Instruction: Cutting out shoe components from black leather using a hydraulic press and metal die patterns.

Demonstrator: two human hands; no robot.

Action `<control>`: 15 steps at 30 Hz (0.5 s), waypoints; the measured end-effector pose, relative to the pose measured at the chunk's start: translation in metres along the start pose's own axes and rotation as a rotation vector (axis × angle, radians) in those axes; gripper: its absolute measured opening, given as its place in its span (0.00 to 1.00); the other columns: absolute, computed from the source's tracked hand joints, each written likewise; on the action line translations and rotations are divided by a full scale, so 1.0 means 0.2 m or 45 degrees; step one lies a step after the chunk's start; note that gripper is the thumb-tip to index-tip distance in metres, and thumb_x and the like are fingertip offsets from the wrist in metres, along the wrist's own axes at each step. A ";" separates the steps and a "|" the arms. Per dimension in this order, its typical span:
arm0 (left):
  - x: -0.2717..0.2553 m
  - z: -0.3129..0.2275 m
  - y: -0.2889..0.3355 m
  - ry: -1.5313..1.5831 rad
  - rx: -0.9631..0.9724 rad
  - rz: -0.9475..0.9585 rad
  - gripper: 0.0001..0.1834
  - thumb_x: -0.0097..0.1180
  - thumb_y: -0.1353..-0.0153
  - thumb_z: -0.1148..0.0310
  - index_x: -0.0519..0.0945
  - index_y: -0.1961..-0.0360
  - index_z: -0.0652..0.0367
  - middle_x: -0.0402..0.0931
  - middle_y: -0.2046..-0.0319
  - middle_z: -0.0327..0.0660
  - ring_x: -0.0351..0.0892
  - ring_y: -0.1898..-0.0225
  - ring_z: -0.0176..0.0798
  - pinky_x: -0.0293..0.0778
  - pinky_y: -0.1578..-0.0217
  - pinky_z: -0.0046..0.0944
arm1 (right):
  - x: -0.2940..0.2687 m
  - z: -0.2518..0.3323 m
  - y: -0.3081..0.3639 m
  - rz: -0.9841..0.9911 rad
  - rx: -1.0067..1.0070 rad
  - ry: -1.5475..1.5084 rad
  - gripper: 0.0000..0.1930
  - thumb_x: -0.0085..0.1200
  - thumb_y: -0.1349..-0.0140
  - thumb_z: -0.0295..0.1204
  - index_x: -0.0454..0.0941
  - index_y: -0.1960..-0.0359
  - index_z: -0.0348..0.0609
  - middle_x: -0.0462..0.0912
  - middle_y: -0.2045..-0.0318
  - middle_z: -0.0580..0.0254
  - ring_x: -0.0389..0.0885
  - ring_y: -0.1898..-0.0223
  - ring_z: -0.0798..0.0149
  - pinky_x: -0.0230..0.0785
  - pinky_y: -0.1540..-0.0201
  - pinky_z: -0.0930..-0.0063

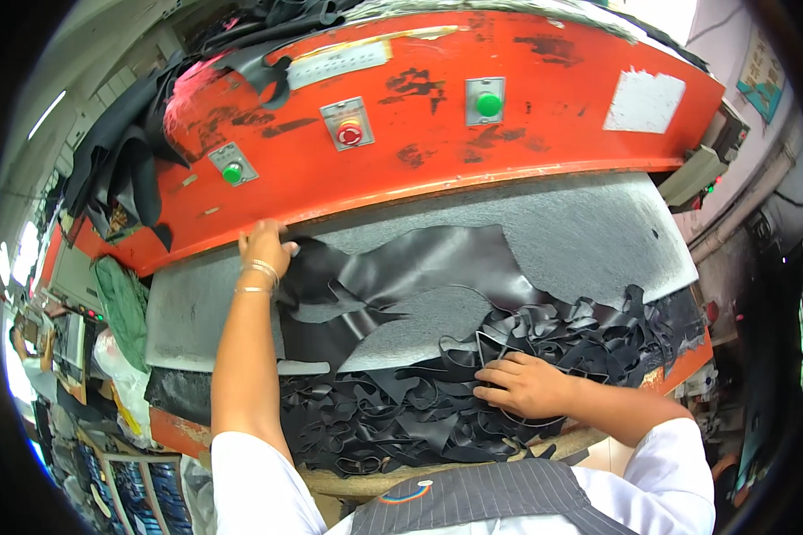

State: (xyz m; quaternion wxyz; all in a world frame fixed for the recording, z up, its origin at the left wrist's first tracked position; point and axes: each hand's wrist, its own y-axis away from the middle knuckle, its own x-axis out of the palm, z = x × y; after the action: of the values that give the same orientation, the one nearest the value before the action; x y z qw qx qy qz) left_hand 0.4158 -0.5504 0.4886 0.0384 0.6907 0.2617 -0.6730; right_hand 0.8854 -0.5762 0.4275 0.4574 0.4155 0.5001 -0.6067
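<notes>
My left hand [266, 248] reaches to the far left of the grey cutting board [589, 223], under the press's front edge. Its thumb stands apart from the fingers, beside the bunched left end of a black leather sheet [437, 259]. That sheet lies across the board with ragged, cut-out edges. Nearer to me, my right hand [528, 385] is curled over a thin metal-edged cutting die [482, 349], whose pointed end shows past the fingers. The palm hides the rest of the die. Black leather offcuts [393, 419] lie heaped under and around this hand.
The orange press beam [437, 134] spans the far side, with green buttons [488, 104] and a red one [349, 133]. Black sheets [120, 178] hang at its left end. A green sack [120, 308] stands left of the board. A wooden rail [357, 484] edges the offcuts near me.
</notes>
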 end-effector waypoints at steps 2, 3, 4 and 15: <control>0.03 0.05 0.00 -0.022 0.036 -0.270 0.19 0.63 0.45 0.61 0.78 0.54 0.55 0.76 0.51 0.44 0.72 0.44 0.49 0.53 0.36 0.59 | 0.02 0.03 0.01 0.014 0.027 0.020 0.17 0.55 0.41 0.37 0.76 0.51 0.48 0.76 0.50 0.60 0.73 0.46 0.60 0.64 0.46 0.66; 0.04 0.06 0.00 -0.049 0.099 -0.540 0.19 0.62 0.45 0.63 0.76 0.52 0.56 0.76 0.51 0.45 0.71 0.44 0.50 0.55 0.37 0.57 | 0.00 0.05 0.01 -0.031 0.122 0.025 0.18 0.56 0.42 0.38 0.76 0.51 0.49 0.76 0.49 0.60 0.73 0.46 0.59 0.64 0.45 0.65; 0.08 0.05 0.01 0.028 0.180 -0.573 0.18 0.61 0.45 0.64 0.77 0.54 0.56 0.76 0.51 0.45 0.71 0.44 0.51 0.57 0.38 0.57 | -0.01 0.07 0.02 -0.075 0.233 0.033 0.18 0.58 0.43 0.39 0.77 0.51 0.50 0.76 0.49 0.60 0.73 0.45 0.58 0.64 0.44 0.64; 0.50 -0.60 0.56 0.355 0.762 0.262 0.30 0.50 0.37 0.48 0.70 0.36 0.45 0.59 0.32 0.46 0.50 0.29 0.57 0.46 0.33 0.62 | 0.02 -0.14 -0.15 0.369 -0.288 0.131 0.10 0.49 0.48 0.33 0.80 0.67 0.47 0.79 0.61 0.66 0.74 0.49 0.62 0.65 0.45 0.67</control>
State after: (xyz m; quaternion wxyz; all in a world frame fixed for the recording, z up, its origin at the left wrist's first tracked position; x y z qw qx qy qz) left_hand 0.5675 -0.5662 0.3712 -0.1345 0.7795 -0.0157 -0.6115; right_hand 0.8573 -0.5476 0.4264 0.5576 0.4597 0.5227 -0.4522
